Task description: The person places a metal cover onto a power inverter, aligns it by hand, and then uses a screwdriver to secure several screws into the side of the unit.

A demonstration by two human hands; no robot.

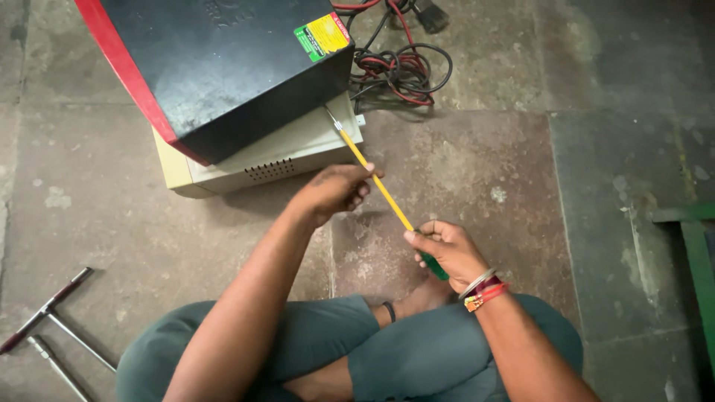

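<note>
While a T-shaped metal wrench [46, 309] lies on the stone floor [477, 156] at about eight o'clock, the black box with a red edge [216, 63] sits at eleven o'clock, stacked on a cream-coloured case [257, 160]. Below them, the left hand [335, 190] is curled, its fingertips pinching the yellow shaft of a long screwdriver [383, 193] near its middle. That screwdriver runs on a diagonal: its metal tip points toward eleven o'clock and meets the seam where the black box rests on the cream case, while its green handle trails toward five o'clock. Farther right, the right hand [447, 253] is closed around that green handle, with red and silver bangles [482, 289] at the wrist. A tangle of red and black cables [398, 67] lies at one o'clock, just beside the box.
</note>
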